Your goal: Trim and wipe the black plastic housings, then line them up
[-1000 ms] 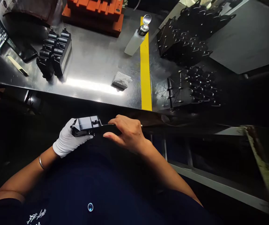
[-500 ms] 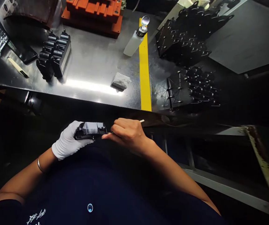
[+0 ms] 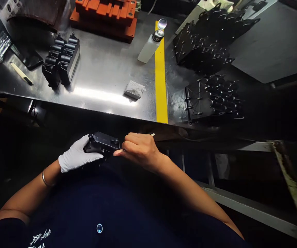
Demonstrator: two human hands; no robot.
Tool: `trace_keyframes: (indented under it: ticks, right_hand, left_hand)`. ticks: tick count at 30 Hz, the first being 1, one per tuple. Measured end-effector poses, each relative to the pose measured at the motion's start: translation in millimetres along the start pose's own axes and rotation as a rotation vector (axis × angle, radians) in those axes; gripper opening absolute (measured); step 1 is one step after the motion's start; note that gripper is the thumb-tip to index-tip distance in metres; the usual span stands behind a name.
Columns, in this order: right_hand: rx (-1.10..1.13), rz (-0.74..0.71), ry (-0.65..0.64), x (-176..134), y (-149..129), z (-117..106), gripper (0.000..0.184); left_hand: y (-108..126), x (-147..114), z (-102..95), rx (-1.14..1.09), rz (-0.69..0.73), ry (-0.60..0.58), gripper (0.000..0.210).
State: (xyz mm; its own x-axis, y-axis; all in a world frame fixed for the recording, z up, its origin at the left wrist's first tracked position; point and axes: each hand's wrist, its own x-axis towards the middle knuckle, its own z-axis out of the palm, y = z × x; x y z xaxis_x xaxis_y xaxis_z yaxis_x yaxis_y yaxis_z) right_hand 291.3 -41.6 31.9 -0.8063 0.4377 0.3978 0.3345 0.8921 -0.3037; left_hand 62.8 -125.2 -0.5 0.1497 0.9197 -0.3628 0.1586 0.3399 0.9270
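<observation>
My left hand, in a white glove, is closed around a black moulded plastic part in front of the bench edge. The part's flat top tilts down to the right. Bare and curled, my right hand grips a thin pale-handled tool, whose light end sticks out behind the fist. Its thumb and the tool's front end are at the right end of the black part. Fingers cover most of the tool, so its tip is hard to make out.
On the metal bench are two black ribbed parts, a cream-handled tool, a phone-like dark slab, a wrapped grey block, a white bottle and an orange fixture. Beyond yellow tape, black parts are stacked.
The black part has tilted in my left hand, so its top no longer shines with reflected light. My right hand has shifted slightly down and left, with the tool at the part's right end.
</observation>
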Motion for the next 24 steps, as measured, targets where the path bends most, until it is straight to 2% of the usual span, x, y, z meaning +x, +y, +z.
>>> trace_keyframes:
  ticks: [4, 6, 9, 14, 17, 21, 24]
  right_hand:
    - [0.196, 0.160, 0.090, -4, -2, 1, 0.034]
    - [0.197, 0.217, 0.122, -7, -5, 2, 0.031]
    - [0.153, 0.233, 0.150, -9, -9, 5, 0.028]
    - [0.142, 0.210, 0.131, -11, -9, 14, 0.028]
    - [0.138, 0.225, 0.106, -11, -5, 18, 0.031]
    - [0.350, 0.247, 0.052, -10, -2, 11, 0.036]
    - [0.506, 0.230, -0.066, -11, -2, 2, 0.039]
  left_hand:
    - [3, -2, 0.8, -0.061, 0.055, 0.144, 0.054]
    - [4, -4, -0.4, 0.023, 0.144, 0.212, 0.049]
    - [5, -7, -2.8, 0.162, 0.285, 0.236, 0.038]
    - [8, -11, -2.4, 0.260, 0.388, 0.208, 0.028]
    - [11, -13, -2.1, 0.258, 0.408, 0.129, 0.029]
    - [17, -10, -5.1, 0.266, 0.392, -0.032, 0.026]
    - [21, -6, -7.2, 0.272, 0.476, -0.050, 0.023]
